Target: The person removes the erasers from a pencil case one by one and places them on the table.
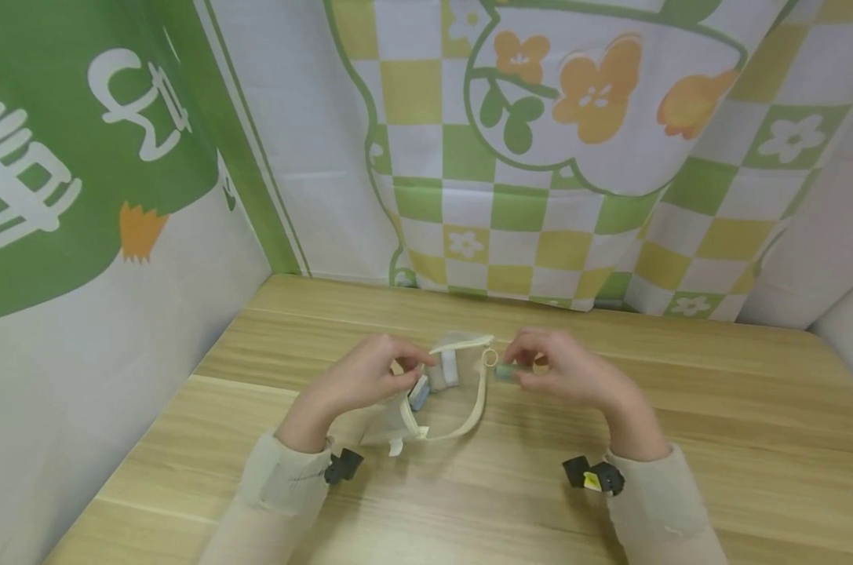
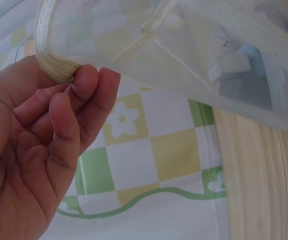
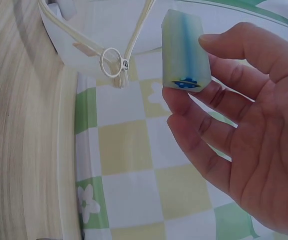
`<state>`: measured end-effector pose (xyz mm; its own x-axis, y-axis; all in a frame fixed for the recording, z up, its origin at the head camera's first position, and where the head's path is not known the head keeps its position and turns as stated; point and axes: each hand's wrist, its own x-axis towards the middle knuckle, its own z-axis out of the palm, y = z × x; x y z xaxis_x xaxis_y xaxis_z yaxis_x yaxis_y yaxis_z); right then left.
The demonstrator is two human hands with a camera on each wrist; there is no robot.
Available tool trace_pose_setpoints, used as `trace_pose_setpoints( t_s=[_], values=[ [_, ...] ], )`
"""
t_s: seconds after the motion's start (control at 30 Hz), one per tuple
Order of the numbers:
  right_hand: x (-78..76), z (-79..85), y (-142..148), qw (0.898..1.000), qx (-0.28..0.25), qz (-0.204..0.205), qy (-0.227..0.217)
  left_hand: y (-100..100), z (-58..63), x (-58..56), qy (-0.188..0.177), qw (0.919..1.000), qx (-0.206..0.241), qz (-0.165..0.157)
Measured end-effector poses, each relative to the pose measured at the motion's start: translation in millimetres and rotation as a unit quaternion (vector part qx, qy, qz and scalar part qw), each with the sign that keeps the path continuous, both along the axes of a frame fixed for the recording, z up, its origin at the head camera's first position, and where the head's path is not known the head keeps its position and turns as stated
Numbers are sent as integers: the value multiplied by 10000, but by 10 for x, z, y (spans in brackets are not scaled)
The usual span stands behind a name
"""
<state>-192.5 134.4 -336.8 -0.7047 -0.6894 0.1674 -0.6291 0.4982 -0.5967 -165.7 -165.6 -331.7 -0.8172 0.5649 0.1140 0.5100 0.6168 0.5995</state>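
A see-through mesh zip pouch (image 1: 461,404) with cream zip edging lies open on the table between the hands. My left hand (image 1: 373,373) pinches the zipped edge (image 2: 58,70) of its mouth between thumb and fingers. Inside sit a white block (image 1: 450,367), a greyish block (image 1: 436,378) and a blue-and-white block (image 1: 420,392). Right of the mouth, my right hand (image 1: 574,373) holds a translucent pale green eraser (image 3: 183,50) by its sides. A blue stripe runs along the eraser, and its end carries a blue pattern. The zip's ring pull (image 3: 102,62) hangs near it.
The wooden table (image 1: 716,408) extends around the pouch. A checked, flower-printed cloth (image 1: 539,204) hangs behind its far edge. At the left stands a green-and-white printed wall cloth (image 1: 151,314). Dark wrist devices (image 1: 343,466) sit at both cuffs.
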Motion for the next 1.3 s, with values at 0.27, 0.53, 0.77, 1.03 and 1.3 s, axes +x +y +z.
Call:
trace_pose_setpoints(
  t_s=[0.27, 0.53, 0.77, 1.03, 1.3],
  values=[
    [-27, -24, 41, 9999, -94, -64, 6, -10, -1, -1, -1, 10000, -22, 11],
    [-55, -40, 101, 9997, -204, -130, -48, -20, -11, 2, -36, 10000, 22, 12],
    [-89, -29, 185, 9994, -264, -162, -154, -25, -24, -7, 7, 10000, 8, -2],
    [-110, -26, 254, 9990, -279, -293, -197, -24, -20, -6, 65, 10000, -6, -37],
    [-124, -24, 332, 9981, -356, -427, -278, -15, -23, -23, 75, 10000, -36, -51]
  ],
)
